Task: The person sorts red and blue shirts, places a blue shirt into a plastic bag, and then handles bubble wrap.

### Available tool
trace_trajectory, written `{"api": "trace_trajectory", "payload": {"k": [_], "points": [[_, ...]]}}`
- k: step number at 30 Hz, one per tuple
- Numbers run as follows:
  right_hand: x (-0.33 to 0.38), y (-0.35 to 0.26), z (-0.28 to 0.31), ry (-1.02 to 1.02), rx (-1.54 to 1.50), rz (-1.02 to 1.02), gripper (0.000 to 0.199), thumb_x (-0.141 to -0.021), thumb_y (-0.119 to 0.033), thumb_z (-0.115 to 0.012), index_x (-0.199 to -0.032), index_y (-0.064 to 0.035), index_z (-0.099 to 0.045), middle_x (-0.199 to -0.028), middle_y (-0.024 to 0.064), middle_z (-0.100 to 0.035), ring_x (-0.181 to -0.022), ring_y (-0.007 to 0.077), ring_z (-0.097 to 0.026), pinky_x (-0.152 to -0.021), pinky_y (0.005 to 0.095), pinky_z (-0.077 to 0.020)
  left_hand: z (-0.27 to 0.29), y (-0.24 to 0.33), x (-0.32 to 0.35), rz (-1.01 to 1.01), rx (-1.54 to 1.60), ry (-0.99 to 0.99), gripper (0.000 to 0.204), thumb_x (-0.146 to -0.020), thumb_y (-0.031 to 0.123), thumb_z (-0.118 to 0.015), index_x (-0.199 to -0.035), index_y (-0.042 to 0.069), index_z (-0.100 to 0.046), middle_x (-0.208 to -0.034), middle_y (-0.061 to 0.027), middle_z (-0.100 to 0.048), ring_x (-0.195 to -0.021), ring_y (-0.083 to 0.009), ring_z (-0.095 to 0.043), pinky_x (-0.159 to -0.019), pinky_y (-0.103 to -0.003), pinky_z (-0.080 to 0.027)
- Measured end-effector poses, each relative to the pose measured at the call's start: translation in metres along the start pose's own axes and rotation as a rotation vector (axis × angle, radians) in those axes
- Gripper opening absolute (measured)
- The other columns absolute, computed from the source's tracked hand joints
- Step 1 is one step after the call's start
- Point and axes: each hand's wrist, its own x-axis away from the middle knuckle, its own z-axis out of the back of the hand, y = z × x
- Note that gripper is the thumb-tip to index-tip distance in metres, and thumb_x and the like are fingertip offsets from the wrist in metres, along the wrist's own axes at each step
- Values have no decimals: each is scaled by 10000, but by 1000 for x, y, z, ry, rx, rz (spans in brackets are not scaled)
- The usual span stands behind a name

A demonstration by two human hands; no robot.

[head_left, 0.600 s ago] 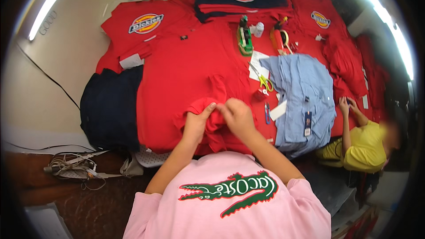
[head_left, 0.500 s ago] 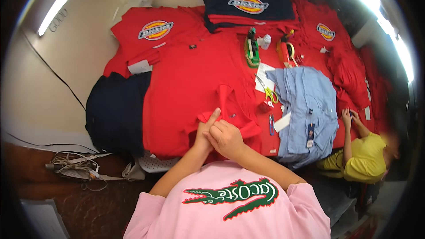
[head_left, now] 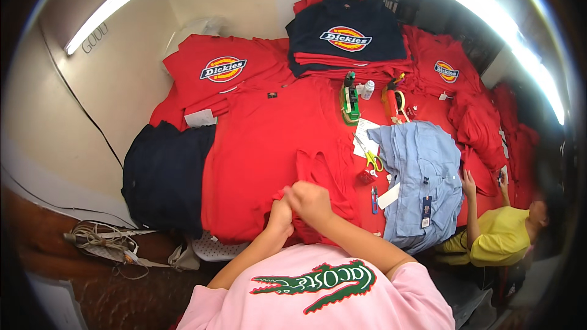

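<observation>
Okay, both hands together at the near edge of the pile. Left hand [head_left: 280, 217] and right hand [head_left: 312, 203] touch each other, fingers closed, both clamped on a bunched fold of the red shirt [head_left: 269, 146]. That shirt lies flat under and beyond the hands, long axis running away from the person, collar end pointing to the far side, hem end at the hands. A narrow red flap [head_left: 315, 171] of it stands up just past the right hand, pointing away too.

Left of the left hand: a navy garment [head_left: 162, 177] lying flat, touching the red shirt's edge. Right of the right hand: a blue pen-like tool [head_left: 374, 199], a red-handled small tool, yellow-handled scissors [head_left: 372, 159], then a light blue shirt [head_left: 422, 177] with a hanging tag. Further beyond the hands: a green tagging gun [head_left: 350, 99], a small white bottle [head_left: 367, 90], stacks of folded red and navy shirts.

Far right, another person in a yellow top [head_left: 495, 238] rests a hand on the light blue shirt's edge.
</observation>
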Motion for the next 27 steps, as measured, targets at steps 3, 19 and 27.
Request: {"api": "trace_trajectory", "payload": {"k": [3, 19, 27], "points": [[2, -38, 12, -23, -89, 140, 234, -926, -232, -741, -758, -107, -639, -685, 88, -601, -591, 296, -638, -506, 435, -495, 30, -17, -9, -78, -220, 28, 255, -1064, 337, -593, -1054, 102, -691, -951, -40, -709, -848, -175, -696, -699, -362, -543], [30, -16, 10, -63, 462, 133, 209, -887, -208, -763, -766, -72, -660, -630, 81, -585, -521, 228, -614, -453, 378, -480, 37, -32, -14, 16, 34, -182, 233, -1050, 338, -583, -1137, 149, -688, -1085, -28, -735, -969, -187, -722, -815, -409, -596], [24, 18, 25, 42, 268, 79, 251, -930, -248, -701, -728, -128, -615, -660, 33, -621, -556, 221, -648, -459, 380, -500, -16, -29, 8, -64, -81, 47, 254, -1053, 319, -585, -1129, 120, -723, -1095, -55, -745, -910, -161, -729, -704, -341, -583]]}}
